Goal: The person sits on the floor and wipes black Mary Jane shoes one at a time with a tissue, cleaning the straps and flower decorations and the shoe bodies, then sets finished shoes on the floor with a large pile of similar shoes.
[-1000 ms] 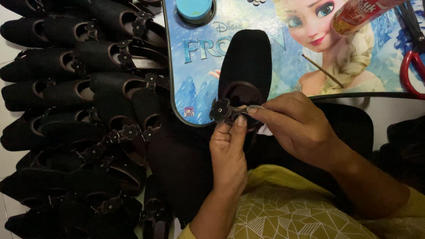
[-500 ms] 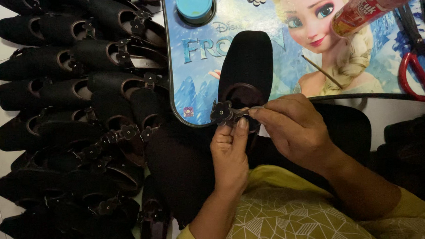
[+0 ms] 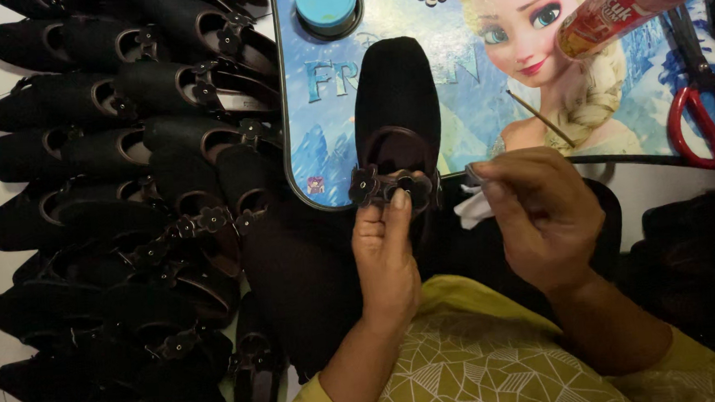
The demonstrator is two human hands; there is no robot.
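The left hand (image 3: 386,252) has its grip pinched on the flower strap (image 3: 389,187) of a black shoe (image 3: 395,101), thumb pressed on top. The shoe lies on the picture-printed desk (image 3: 465,81), its long axis running away from the person, toe pointing to the far edge. The right hand (image 3: 542,216) hovers just beside the strap, fingers pressed together on a small white scrap (image 3: 474,209). Left of the desk, many black shoes (image 3: 130,213) lie stacked. Red scissors (image 3: 699,101) rest at the right.

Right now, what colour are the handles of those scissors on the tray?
Red: the scissors lie at the right edge of the tray, seen in the head view.
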